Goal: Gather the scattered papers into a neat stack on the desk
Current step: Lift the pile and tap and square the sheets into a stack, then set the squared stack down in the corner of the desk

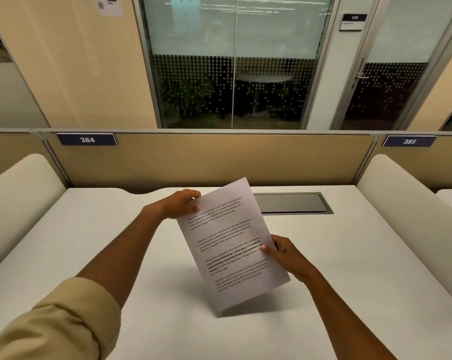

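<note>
The papers [232, 245] are held up off the bench [349, 255], tilted, printed side toward the camera, w/ the lower corner hanging just above the surface. Whether it is one sheet or several squared together cannot be told from this view. The left hand [179, 203] is pinched on the top-left corner; the right hand [287, 255] is pinched on the right edge, thumb on the front, other fingers hidden behind. No loose sheets are seen elsewhere on the bench; only a closed cable hatch [293, 203] is set in it near the back. Paper is judged light, thin, floppy & easily creased, so opposite edges are best held, as here, and a light pinch is enough.
</note>
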Tool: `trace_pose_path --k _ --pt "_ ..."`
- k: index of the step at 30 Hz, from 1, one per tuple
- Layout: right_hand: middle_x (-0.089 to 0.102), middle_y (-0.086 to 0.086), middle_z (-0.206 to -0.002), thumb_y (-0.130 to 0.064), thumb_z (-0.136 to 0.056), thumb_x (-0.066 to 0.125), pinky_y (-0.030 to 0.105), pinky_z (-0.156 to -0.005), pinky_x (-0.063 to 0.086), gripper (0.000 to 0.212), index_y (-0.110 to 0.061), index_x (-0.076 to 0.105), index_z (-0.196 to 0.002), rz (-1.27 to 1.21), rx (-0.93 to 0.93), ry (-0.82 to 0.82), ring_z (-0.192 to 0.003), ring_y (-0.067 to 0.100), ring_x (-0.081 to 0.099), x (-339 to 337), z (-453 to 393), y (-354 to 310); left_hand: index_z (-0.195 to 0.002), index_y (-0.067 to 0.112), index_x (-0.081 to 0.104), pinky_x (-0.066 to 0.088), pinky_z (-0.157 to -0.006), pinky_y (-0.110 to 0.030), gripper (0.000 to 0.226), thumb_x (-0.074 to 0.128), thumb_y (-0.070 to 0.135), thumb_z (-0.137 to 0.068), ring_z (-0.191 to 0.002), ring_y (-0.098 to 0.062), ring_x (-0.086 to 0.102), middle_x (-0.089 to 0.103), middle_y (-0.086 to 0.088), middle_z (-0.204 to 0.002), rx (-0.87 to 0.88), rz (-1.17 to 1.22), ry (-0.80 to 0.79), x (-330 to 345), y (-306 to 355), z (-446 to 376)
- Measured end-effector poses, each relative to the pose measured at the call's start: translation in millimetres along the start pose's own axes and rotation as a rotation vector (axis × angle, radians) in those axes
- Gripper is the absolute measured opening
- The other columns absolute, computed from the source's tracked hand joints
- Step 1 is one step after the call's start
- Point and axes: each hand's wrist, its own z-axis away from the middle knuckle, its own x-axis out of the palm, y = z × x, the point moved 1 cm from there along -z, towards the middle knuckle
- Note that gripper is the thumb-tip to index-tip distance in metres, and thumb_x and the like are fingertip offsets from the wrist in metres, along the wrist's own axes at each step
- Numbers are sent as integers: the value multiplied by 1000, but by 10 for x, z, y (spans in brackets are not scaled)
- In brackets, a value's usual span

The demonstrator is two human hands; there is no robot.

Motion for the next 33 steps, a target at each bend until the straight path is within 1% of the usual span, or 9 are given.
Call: trace_pose_path --k 2,4,9,13,16,21,25,29,33 --pt "72 -5 -109 -32 -95 56 24 -72 55 21 -24 64 -113 -17 -1 47 -89 16 71 -7 24 37 -86 8 58 51 -72 -40 19 63 26 -92 -82 -27 62 68 -20 -100 -53 166 68 7 2 10" --pt "72 -5 -108 -32 -95 55 26 -73 55 20 -25 63 -112 -37 5 69 -89 16 71 -7 45 66 -90 6 60 48 -70 -37 25 71 29 -86 -81 -25 63 71 -20 -99 -88 341 133 32 -2 63" --pt "72 1 -111 -30 -96 55 41 -85 58 27 -17 61 -119 -162 20 82 -98 25 71 -19 94 179 -115 3 56 54 -88 -49 47 80 17 -78 -90 -31 68 70 -19 -102 -204 857 217 378 -125 285" --pt "72 6 -114 -25 -97 54 48 -89 56 27 -14 59 -121 -277 45 135 -100 28 70 7 91 253 -114 -5 58 60 -81 -46 32 68 -1 -84 -85 -35 71 68 -25 -99 -290 1074 225 996 -166 446" --pt "70 8 -116 -22 -97 53 48 -89 57 26 -12 58 -121 -297 75 189 -99 28 70 40 69 309 -105 -5 67 61 -71 -36 17 62 1 -90 -83 -27 74 73 -21 -98 -330 1139 281 1419 -157 556" --pt "70 6 -114 -24 -98 52 42 -83 59 27 -14 57 -122 -258 107 202 -96 25 71 92 100 405 -96 6 75 60 -64 -34 15 62 14 -93 -81 -25 76 79 -9 -92 -395 1226 412 1743 -43 652" --pt "71 4 -113 -24 -98 51 30 -72 59 25 -15 57 -121 -265 124 191 -93 21 71 134 133 436 -98 6 73 61 -74 -44 18 67 -4 -84 -85 -30 75 78 -13 -93 -466 1154 488 1828 -28 668" --pt "69 4 -116 -21 -99 49 32 -79 58 26 -14 57 -123 -286 136 153 -98 22 69 174 137 461 -94 6 72 60 -83 -51 19 68 -7 -81 -92 -37 72 75 -18 -95 -569 1070 596 1863 -30 679" --pt "66 4 -121 -15 -102 41 41 -98 51 27 -10 56 -124 -309 155 68 -109 23 65 278 83 475 -95 4 72 57 -88 -53 18 70 -6 -80 -93 -39 71 74 -20 -98 -619 989 670 1852 -64 753"
